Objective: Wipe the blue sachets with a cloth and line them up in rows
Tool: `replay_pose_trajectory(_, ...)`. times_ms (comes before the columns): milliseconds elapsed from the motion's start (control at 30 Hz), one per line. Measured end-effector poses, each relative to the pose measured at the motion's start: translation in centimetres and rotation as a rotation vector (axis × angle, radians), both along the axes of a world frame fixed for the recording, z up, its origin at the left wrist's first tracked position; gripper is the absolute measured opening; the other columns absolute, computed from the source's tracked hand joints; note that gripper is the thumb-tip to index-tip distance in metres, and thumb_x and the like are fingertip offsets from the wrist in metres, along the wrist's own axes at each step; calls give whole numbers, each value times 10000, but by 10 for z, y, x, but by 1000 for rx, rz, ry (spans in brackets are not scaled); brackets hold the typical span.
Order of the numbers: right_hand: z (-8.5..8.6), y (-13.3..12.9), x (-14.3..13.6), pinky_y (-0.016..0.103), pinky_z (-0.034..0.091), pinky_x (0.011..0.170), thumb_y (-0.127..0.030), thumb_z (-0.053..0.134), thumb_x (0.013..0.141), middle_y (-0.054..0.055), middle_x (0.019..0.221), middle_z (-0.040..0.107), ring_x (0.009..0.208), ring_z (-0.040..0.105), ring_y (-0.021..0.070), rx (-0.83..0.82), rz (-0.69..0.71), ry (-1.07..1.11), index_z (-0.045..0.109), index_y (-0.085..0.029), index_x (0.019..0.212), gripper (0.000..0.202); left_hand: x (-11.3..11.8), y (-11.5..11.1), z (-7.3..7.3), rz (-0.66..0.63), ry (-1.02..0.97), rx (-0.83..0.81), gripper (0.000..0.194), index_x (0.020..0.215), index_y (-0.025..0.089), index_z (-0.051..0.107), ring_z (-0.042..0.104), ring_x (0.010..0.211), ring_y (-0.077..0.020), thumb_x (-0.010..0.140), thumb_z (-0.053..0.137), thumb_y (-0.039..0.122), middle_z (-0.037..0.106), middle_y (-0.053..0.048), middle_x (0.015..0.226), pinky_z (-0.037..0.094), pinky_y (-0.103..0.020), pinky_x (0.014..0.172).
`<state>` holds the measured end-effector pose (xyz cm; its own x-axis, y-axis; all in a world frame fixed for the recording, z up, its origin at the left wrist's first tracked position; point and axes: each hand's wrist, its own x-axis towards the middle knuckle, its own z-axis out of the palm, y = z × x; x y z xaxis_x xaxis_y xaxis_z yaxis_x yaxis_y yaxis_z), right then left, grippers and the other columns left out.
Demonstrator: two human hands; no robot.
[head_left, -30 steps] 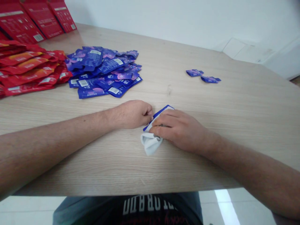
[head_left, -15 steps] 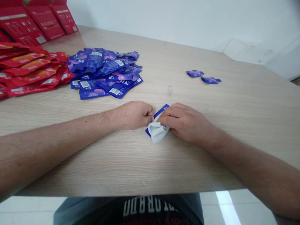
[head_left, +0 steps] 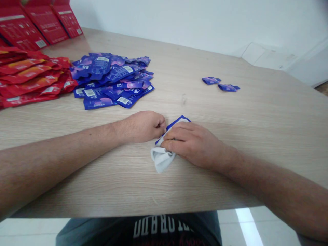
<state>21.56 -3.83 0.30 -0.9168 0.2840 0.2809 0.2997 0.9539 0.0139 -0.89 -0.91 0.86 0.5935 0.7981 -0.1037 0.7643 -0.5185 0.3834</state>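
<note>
The right hand [head_left: 189, 141] clutches a white cloth [head_left: 162, 160] over a blue packet [head_left: 174, 123]; the left hand [head_left: 147, 126] curls at its left edge, any pinch hidden. Open table [head_left: 243, 130] spreads rightward and nearward. Since half a second ago, the cloth has slid nearer. The packet's long axis runs near-left to far-right.

1. Between the blue pile [head_left: 112, 80] and the two small packets [head_left: 229, 87], a hand could pass over a wide strip of bench [head_left: 169, 92] toward the wall [head_left: 179, 24].
2. At left, the blue pile blocks low travel, with red packets [head_left: 33, 78] just beside it and red boxes [head_left: 38, 25] standing behind those.
3. Little room lies between left hand [head_left: 147, 126] and right hand [head_left: 193, 143]; the blue packet [head_left: 174, 124] and white cloth [head_left: 162, 160] occupy it.
4. Both forearms bar low sideways crossing near the front edge.
</note>
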Motion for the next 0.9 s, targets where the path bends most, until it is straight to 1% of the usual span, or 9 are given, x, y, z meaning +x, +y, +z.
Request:
replay_pose_trajectory(67, 0, 0, 0, 402, 479, 1004, -216, 484, 1033, 58, 1147, 721, 1108, 599, 223, -11, 10, -9, 707, -218, 1154, 253, 0, 0, 1, -1, 2, -4, 216, 817, 222, 716, 564, 631, -134, 851, 520, 309, 684, 15, 682, 321, -257, 575)
replay_pose_trajectory(200, 0, 1, 0, 421, 501, 954, -208, 500, 1020, 97, 1134, 720, 1060, 610, 235, 26, -80, 51, 715, -196, 1150, 252, 1, 0, 2, 15, 12, -10, 212, 835, 225, 725, 574, 645, -139, 839, 522, 288, 694, 14, 694, 327, -258, 583)
replay_pose_trajectory(367, 0, -1, -1, 407, 479, 1021, -204, 502, 1023, 64, 1155, 727, 1123, 601, 218, -27, 18, -2, 710, -220, 1152, 244, 1, 0, 2, 14, 24, -22, 219, 828, 222, 721, 569, 637, -140, 850, 527, 321, 691, 12, 688, 323, -260, 577)
replay_pose_trajectory(500, 0, 2, 1, 418, 495, 982, -203, 500, 1019, 91, 1146, 719, 1076, 609, 230, 0, -83, 50, 710, -194, 1156, 251, 1, -1, 1, 21, 10, -11, 225, 841, 228, 731, 577, 652, -149, 840, 518, 302, 698, 10, 699, 342, -267, 595)
replay_pose_trajectory(567, 0, 2, 1, 416, 492, 986, -209, 507, 1018, 85, 1145, 719, 1082, 608, 229, -5, -63, 51, 712, -204, 1149, 243, 1, -1, 0, 21, 6, -9, 223, 837, 229, 731, 576, 649, -148, 833, 518, 296, 695, 11, 693, 345, -267, 599)
replay_pose_trajectory(667, -1, 2, 1, 399, 474, 1030, -194, 515, 1016, 55, 1167, 723, 1134, 602, 212, -50, 36, 16, 708, -230, 1151, 238, 1, -1, 0, 21, -5, -11, 218, 822, 226, 723, 567, 631, -140, 841, 524, 314, 686, 14, 676, 330, -262, 580)
replay_pose_trajectory(700, -1, 3, 1, 398, 475, 1029, -182, 516, 1013, 55, 1166, 724, 1133, 604, 209, -55, 38, 21, 707, -230, 1155, 243, 1, -1, 0, 21, -7, -10, 217, 820, 225, 722, 566, 630, -139, 843, 524, 314, 686, 14, 676, 327, -261, 577)
replay_pose_trajectory(833, -1, 4, 2, 413, 503, 957, -166, 517, 997, 89, 1121, 725, 1060, 620, 225, -6, -76, 94, 714, -204, 1149, 252, 1, 0, 0, 22, -3, -11, 202, 824, 229, 722, 577, 645, -144, 833, 528, 287, 699, 13, 698, 333, -262, 581)
replay_pose_trajectory(900, 1, 3, 1, 407, 492, 983, -172, 520, 1000, 78, 1135, 726, 1079, 616, 219, -20, -30, 70, 717, -214, 1129, 239, 0, 0, 0, 19, -4, -7, 196, 823, 234, 718, 576, 644, -144, 834, 531, 290, 696, 17, 695, 331, -262, 579)
